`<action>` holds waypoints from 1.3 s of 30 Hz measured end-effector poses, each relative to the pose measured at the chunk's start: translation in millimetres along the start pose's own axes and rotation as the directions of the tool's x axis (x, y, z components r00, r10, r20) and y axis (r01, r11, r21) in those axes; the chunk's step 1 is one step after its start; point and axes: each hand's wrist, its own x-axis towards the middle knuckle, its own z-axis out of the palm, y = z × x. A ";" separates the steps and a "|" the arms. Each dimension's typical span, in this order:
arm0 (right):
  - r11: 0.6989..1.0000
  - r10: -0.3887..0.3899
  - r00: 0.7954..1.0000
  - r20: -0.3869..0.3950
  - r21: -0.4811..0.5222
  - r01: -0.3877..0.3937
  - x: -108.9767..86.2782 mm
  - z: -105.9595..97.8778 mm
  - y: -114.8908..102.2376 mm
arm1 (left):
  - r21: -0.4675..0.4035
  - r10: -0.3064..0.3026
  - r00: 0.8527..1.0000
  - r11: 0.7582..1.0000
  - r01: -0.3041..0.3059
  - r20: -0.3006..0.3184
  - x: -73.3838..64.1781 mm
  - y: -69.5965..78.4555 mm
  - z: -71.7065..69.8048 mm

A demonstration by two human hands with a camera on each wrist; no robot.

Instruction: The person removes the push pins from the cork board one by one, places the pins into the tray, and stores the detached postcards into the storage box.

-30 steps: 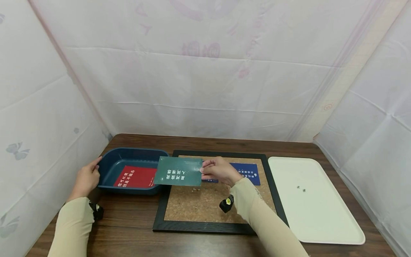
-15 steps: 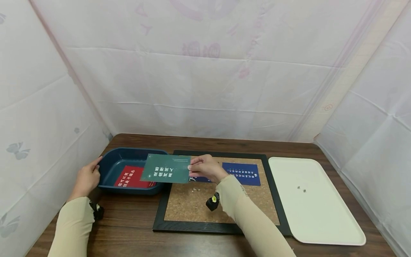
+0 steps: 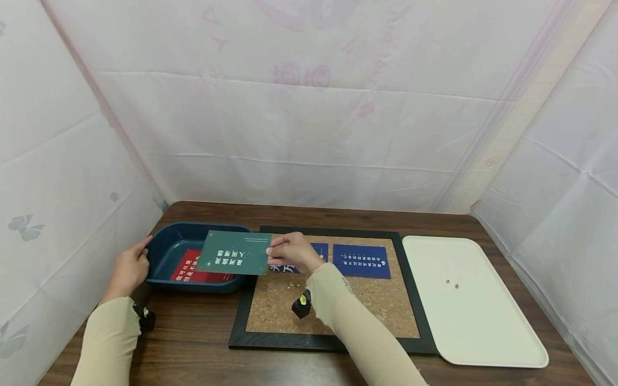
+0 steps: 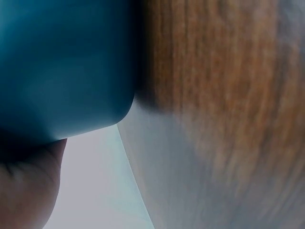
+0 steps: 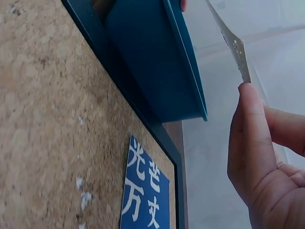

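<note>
My right hand (image 3: 294, 253) pinches a green postcard (image 3: 234, 241) by its right edge, between thumb and fingers. The card hangs over the right part of a dark blue plastic basin (image 3: 166, 249), hiding some of a red postcard (image 3: 185, 265) inside. Seen nearly edge-on in the right wrist view, the green postcard (image 5: 234, 45) is above the basin's rim. My left hand (image 3: 129, 268) holds the basin's left end at the rim. In the left wrist view, part of a digit (image 4: 28, 191) meets the basin wall (image 4: 71, 81).
A black-framed corkboard (image 3: 333, 313) lies right of the basin, with one blue postcard (image 3: 361, 261) on it and another (image 3: 321, 250) partly behind my right hand. Farther right, a white tray (image 3: 478, 327) bears two tiny grey pieces (image 3: 448, 281). White sheeting (image 3: 299, 128) surrounds the table.
My right hand has carried the green postcard leftward, from the corkboard's left edge to above the basin. More of the blue postcards now shows. The left hand has stayed on the basin.
</note>
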 end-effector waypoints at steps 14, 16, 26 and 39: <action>1.000 -0.027 0.999 -0.023 -0.011 0.027 7.1 31.0 -5.1 | 0.006 0.002 1.000 1.000 -0.002 -0.007 -2.4 0.9 -1.3; 1.000 -0.022 0.999 -0.035 -0.004 0.022 7.8 34.8 -6.0 | 0.007 0.001 1.000 1.000 -0.001 -0.009 -2.2 1.4 -0.9; 1.000 -0.028 0.994 -0.103 -0.003 0.028 12.0 53.1 -7.6 | -0.006 -0.008 1.000 1.000 0.008 -0.006 -3.7 0.8 -0.4; 1.000 -0.023 0.976 -0.217 -0.022 0.019 22.6 64.6 -2.7 | 0.014 -0.006 1.000 1.000 0.007 -0.023 -3.5 -0.3 -1.1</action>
